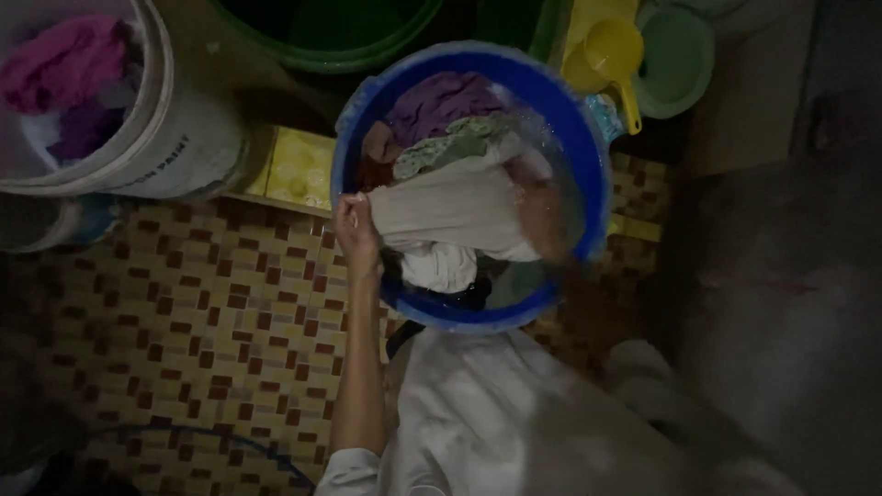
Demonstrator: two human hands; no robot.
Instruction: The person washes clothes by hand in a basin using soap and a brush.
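Two hands work over a blue basin [588, 147] on a floor of small brown and yellow tiles [202, 312]. Around the basin: a white bucket [175, 138] at upper left holding magenta cloth [60, 64]; a dark green tub [340, 41] at the top edge; a yellow scoop [611, 60] and a pale green bowl [675, 60] at upper right, the scoop's handle reaching down to the basin's rim. A thin hose [220, 436] curves over the tiles at lower left. Inside the basin, purple [441, 101] and pale green [459, 142] garments lie behind a grey cloth [450, 211], with a white piece [441, 266] beneath it.

The light is dim; the right third of the view is a dark blur with nothing legible. The tub and bowl are cut off by the top edge, the bucket by the left edge. The person's white clothing fills the lower centre and hides the floor in front of the basin.

The left hand [354, 225] is closed on the grey cloth's left edge, at the basin's near-left rim. The right hand [542, 216] is motion-blurred at the cloth's right end; its grip cannot be told. The cloth spans between them, above the water.
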